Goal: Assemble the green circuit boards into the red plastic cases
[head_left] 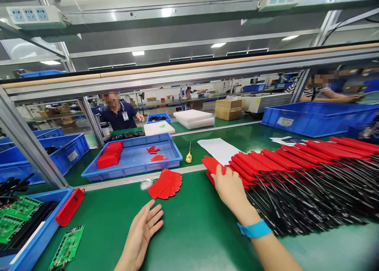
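Observation:
My left hand (pixel 143 231) is held above the green bench, palm turned inward, with its fingers apart and nothing in them. Just beyond it, several flat red plastic covers (pixel 166 184) lie fanned out. My right hand (pixel 229 186), with a blue band on the wrist, grips a flat red plastic case (pixel 211 164) at the left end of a long row. The row is made of many red cases (pixel 275 160) laid overlapping, with black cables (pixel 290 204) trailing toward me. The fingertips of my right hand are partly hidden against the case.
A blue tray (pixel 136 166) holds red covers and small red strips. Near it lie a yellow-handled screwdriver (pixel 188 156) and white paper (pixel 219 149). At left are a red housing (pixel 70 207), a green circuit board (pixel 68 245) and a blue bin (pixel 38 239) of boards. Two people sit beyond.

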`<action>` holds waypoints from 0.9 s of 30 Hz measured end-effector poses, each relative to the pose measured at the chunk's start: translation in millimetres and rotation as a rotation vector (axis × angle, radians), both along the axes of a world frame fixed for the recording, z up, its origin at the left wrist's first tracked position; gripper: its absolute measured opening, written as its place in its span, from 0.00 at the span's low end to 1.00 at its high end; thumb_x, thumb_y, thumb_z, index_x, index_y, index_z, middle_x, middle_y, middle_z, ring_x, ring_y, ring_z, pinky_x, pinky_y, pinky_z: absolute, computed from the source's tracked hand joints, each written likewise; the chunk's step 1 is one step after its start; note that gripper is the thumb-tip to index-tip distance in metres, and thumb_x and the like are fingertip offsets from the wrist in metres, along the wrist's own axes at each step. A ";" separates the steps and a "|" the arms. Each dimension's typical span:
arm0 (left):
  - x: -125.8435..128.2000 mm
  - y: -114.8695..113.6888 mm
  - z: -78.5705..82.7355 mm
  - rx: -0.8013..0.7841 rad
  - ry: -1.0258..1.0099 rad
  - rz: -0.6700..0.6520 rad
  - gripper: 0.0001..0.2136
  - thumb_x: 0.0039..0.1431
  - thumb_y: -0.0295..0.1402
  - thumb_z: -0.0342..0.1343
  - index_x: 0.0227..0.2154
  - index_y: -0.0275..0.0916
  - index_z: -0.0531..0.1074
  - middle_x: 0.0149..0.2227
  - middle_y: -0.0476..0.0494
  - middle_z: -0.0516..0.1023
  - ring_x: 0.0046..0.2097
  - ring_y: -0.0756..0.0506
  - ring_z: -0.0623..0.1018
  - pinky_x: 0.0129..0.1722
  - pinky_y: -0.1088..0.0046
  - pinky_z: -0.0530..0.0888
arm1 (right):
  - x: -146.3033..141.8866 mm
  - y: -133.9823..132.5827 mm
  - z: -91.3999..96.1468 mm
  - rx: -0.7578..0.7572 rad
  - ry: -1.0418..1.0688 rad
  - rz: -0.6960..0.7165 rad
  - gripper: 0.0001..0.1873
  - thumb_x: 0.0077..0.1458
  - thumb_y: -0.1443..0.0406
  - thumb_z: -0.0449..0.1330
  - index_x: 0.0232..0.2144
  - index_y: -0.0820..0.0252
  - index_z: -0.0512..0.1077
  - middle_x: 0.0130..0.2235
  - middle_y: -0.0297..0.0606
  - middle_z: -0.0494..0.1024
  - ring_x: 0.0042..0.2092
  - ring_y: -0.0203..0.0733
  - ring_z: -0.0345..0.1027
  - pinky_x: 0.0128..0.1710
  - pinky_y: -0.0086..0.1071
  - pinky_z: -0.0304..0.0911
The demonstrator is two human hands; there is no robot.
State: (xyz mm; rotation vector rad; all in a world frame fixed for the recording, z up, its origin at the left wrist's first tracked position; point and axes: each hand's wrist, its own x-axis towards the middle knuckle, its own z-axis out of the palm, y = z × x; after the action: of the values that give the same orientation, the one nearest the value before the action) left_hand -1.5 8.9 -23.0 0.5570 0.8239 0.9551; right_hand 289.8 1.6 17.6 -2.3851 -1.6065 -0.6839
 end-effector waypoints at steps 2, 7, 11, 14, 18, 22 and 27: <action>0.2 0.8 -1.1 -0.009 0.035 -0.010 0.20 0.58 0.38 0.53 0.52 0.36 0.65 0.51 0.32 0.73 0.52 0.38 0.73 0.54 0.58 0.67 | 20.6 -0.4 -4.5 0.002 0.018 -0.097 0.24 0.62 0.66 0.43 0.50 0.85 0.64 0.36 0.68 0.70 0.37 0.61 0.68 0.32 0.46 0.62; 0.4 1.3 -0.6 -0.004 0.083 -0.016 0.19 0.57 0.38 0.54 0.49 0.35 0.68 0.50 0.32 0.74 0.50 0.39 0.75 0.50 0.61 0.70 | 36.2 1.0 -22.0 -0.019 0.028 -0.170 0.24 0.61 0.64 0.44 0.50 0.81 0.65 0.38 0.66 0.71 0.39 0.61 0.67 0.33 0.46 0.60; -0.1 2.9 0.0 -0.011 0.101 -0.027 0.19 0.56 0.38 0.55 0.48 0.35 0.69 0.49 0.32 0.75 0.48 0.40 0.76 0.46 0.65 0.73 | 32.7 3.1 -25.7 -0.019 0.007 -0.199 0.23 0.61 0.65 0.45 0.51 0.80 0.65 0.40 0.67 0.70 0.42 0.63 0.64 0.34 0.46 0.58; 0.7 2.2 -1.3 0.015 0.114 -0.039 0.19 0.55 0.39 0.56 0.47 0.34 0.70 0.47 0.31 0.76 0.45 0.41 0.77 0.42 0.69 0.74 | 27.9 0.4 -21.6 -0.014 -0.006 -0.194 0.22 0.60 0.67 0.46 0.49 0.80 0.66 0.43 0.67 0.69 0.44 0.64 0.62 0.35 0.47 0.57; 5.2 -3.8 -1.0 0.111 0.160 -0.030 0.21 0.53 0.41 0.57 0.45 0.31 0.71 0.44 0.30 0.77 0.40 0.43 0.79 0.39 0.70 0.73 | 19.4 -3.5 -19.8 0.038 -0.070 -0.121 0.22 0.58 0.68 0.48 0.50 0.84 0.64 0.43 0.69 0.67 0.44 0.67 0.61 0.36 0.48 0.55; -2.4 1.6 13.1 0.377 0.457 -0.014 0.24 0.53 0.42 0.55 0.49 0.30 0.68 0.46 0.28 0.75 0.42 0.40 0.78 0.39 0.66 0.73 | 7.4 13.9 -38.5 0.212 -0.135 0.128 0.24 0.57 0.61 0.50 0.50 0.77 0.66 0.48 0.67 0.66 0.46 0.67 0.61 0.39 0.49 0.55; -62.7 2.0 49.6 0.830 1.348 -0.127 0.25 0.53 0.38 0.55 0.55 0.40 0.64 0.53 0.34 0.71 0.53 0.36 0.70 0.52 0.59 0.65 | -39.9 29.7 -67.7 0.290 0.040 0.721 0.26 0.57 0.56 0.44 0.44 0.67 0.73 0.47 0.62 0.71 0.44 0.63 0.66 0.43 0.54 0.60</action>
State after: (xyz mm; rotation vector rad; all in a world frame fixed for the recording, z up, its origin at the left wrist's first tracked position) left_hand -64.2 10.8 26.5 2.0691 1.5184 0.6871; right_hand 249.9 31.3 -50.1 -1.4523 -1.9968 -0.6432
